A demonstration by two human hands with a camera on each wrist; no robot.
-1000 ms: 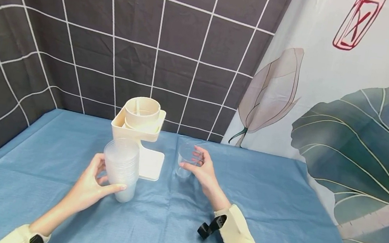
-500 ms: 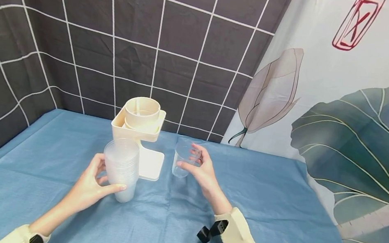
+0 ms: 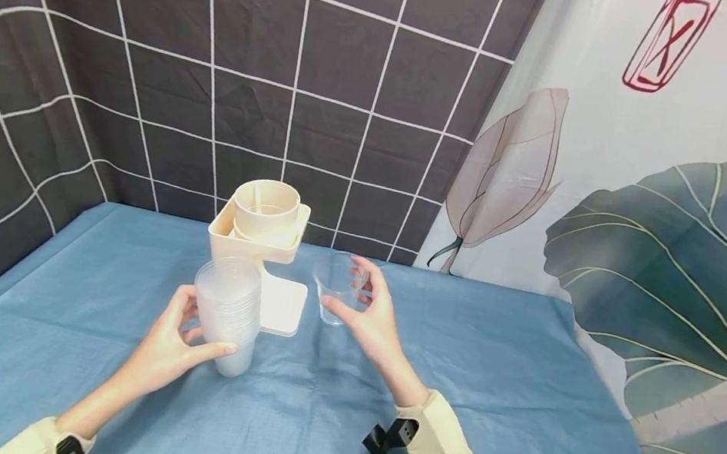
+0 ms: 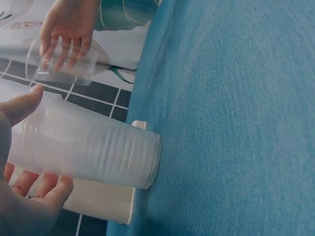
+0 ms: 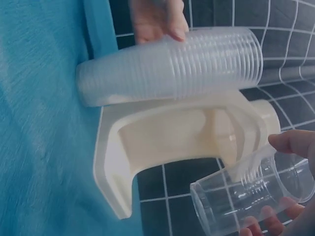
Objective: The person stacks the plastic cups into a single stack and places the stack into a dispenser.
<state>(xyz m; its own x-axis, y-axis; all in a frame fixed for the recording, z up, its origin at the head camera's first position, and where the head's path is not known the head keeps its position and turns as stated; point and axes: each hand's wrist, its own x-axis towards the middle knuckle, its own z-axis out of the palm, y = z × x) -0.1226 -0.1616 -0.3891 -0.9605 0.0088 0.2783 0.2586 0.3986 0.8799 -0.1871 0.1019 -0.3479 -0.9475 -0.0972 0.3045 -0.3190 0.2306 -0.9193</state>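
My left hand [image 3: 167, 354] grips a tall stack of nested clear plastic cups [image 3: 229, 309], thumb on the near side and fingers around the far side. The stack stands upright on the blue cloth, just in front of a cream plastic holder [image 3: 282, 307]. A single clear plastic cup [image 5: 236, 196] is in my right hand [image 3: 374, 322], thumb on one side and fingertips on the other. That cup is raised a little off the cloth, to the right of the holder and apart from it. In the left wrist view the stack [image 4: 93, 137] hides part of the holder.
On the holder's upper tray sits a round cream cup-like part [image 3: 266, 209] with a divider inside. Blue cloth [image 3: 333, 440] covers the table. Behind it hangs a dark grid-patterned curtain [image 3: 347, 46], with a white leaf-printed one [image 3: 590, 57] to the right.
My right hand has lifted the single cup slightly and carried it left, toward the holder. My left hand and the stack have stayed in place.
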